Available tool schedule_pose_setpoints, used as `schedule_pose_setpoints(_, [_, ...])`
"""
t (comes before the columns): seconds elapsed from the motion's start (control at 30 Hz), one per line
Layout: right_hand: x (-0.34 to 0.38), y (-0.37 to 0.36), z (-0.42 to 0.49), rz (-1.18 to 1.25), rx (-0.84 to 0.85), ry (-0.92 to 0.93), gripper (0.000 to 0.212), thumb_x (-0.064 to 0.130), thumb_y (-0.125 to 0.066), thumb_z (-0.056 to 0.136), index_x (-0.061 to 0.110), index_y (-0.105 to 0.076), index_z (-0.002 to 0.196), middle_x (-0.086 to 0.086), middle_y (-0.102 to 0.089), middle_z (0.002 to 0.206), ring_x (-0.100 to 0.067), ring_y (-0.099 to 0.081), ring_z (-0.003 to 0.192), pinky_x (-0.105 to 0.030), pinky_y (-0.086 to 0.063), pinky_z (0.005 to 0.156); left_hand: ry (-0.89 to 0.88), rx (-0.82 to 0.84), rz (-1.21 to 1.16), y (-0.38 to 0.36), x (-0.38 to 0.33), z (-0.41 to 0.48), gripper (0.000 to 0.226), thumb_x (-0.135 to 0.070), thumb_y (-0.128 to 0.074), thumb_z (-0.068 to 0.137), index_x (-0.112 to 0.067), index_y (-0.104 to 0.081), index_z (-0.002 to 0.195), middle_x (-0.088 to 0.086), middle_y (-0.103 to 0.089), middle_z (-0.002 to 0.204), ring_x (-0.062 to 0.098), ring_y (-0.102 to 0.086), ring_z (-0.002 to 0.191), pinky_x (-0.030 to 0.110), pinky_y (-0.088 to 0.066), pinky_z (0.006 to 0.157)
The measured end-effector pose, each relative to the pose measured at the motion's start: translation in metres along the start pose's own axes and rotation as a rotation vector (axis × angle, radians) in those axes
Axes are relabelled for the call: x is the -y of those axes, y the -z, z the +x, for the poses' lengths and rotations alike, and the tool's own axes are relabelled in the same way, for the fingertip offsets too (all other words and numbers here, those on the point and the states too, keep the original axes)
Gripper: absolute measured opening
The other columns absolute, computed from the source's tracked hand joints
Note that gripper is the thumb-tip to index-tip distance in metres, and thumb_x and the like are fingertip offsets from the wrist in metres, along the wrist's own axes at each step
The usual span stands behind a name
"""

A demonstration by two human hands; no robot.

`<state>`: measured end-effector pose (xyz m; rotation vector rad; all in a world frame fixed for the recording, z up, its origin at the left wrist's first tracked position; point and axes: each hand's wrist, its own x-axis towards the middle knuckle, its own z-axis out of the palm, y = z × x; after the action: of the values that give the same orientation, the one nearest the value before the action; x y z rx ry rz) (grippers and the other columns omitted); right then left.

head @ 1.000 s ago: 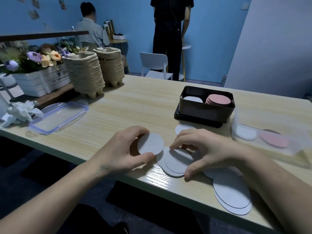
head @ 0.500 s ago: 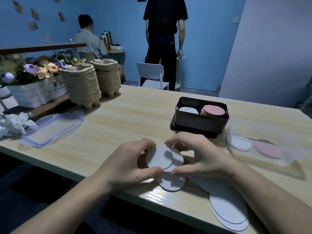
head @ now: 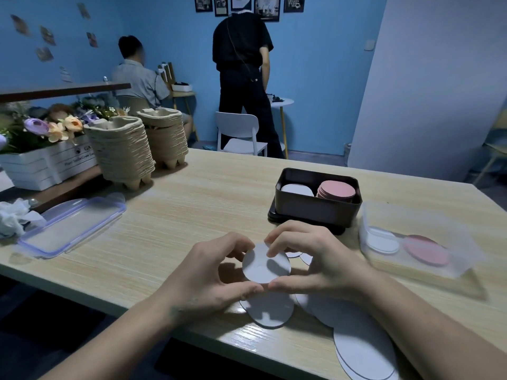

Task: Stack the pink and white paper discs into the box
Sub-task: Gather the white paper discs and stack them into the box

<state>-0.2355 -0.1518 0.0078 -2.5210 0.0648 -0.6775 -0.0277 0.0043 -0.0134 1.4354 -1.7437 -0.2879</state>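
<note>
A small stack of white paper discs (head: 262,266) is held just above the table between both hands. My left hand (head: 208,281) grips its left edge with thumb below and fingers above. My right hand (head: 315,263) pinches its right edge the same way. More white discs (head: 270,308) lie loose on the table under and to the right of my hands, with larger-looking white discs (head: 362,352) at the near edge. Behind stands the dark box (head: 315,211), holding a white pile (head: 297,190) on the left and a pink pile (head: 337,190) on the right.
A clear plastic container (head: 417,248) with one white and one pink disc sits at the right. A clear lid (head: 71,226) lies at the left, paper tray stacks (head: 123,152) and a flower box (head: 46,163) behind it. Two people and a white chair are beyond the table.
My right hand picked white discs off the table and brought them against the disc in my left hand; both hands now hold the stack together, slightly lifted.
</note>
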Motion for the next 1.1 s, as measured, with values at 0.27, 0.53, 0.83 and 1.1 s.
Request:
schedule_pose_setpoints(0.27, [-0.002, -0.007, -0.001, -0.174, -0.024, 0.097, 0.033, 0.046, -0.081, 0.086, 0.017, -0.070, 0.096, -0.004, -0.063, 0.131, -0.013, -0.063, 0.117, -0.032, -0.056, 0.087, -0.174, -0.054, 0.296, 0.002, 0.003, 0.003, 0.043, -0.053, -0.077, 0.080, -0.027, -0.062, 0.111, -0.009, -0.073, 0.110, 0.010, -0.069, 0.098, 0.033, -0.061, 0.075])
schedule_pose_setpoints(0.53, [0.001, -0.010, -0.004, -0.330, 0.041, 0.070, 0.034, 0.056, -0.073, 0.087, 0.026, -0.071, 0.104, 0.000, -0.059, 0.139, -0.015, -0.060, 0.120, -0.033, -0.059, 0.086, -0.235, 0.019, 0.478, -0.001, 0.007, 0.005, 0.035, -0.053, -0.076, 0.086, -0.021, -0.066, 0.097, -0.004, -0.067, 0.109, 0.018, -0.063, 0.094, 0.038, -0.057, 0.070])
schedule_pose_setpoints(0.83, [-0.008, 0.004, -0.004, -0.248, 0.077, -0.014, 0.030, 0.056, -0.077, 0.085, 0.029, -0.069, 0.098, 0.004, -0.060, 0.136, -0.007, -0.056, 0.124, -0.027, -0.052, 0.096, -0.087, 0.088, 0.325, 0.002, -0.001, 0.001, 0.044, -0.062, -0.068, 0.086, -0.031, -0.060, 0.116, -0.016, -0.062, 0.125, 0.003, -0.059, 0.112, 0.028, -0.055, 0.087])
schedule_pose_setpoints(1.1, [-0.013, 0.017, -0.007, -0.245, 0.091, -0.105, 0.026, 0.054, -0.079, 0.084, 0.032, -0.070, 0.093, 0.012, -0.059, 0.131, 0.001, -0.055, 0.121, -0.026, -0.050, 0.094, -0.093, 0.314, 0.362, 0.002, -0.012, 0.006, 0.061, -0.071, -0.076, 0.072, -0.032, -0.056, 0.113, -0.018, -0.056, 0.109, 0.003, -0.051, 0.101, 0.030, -0.047, 0.088])
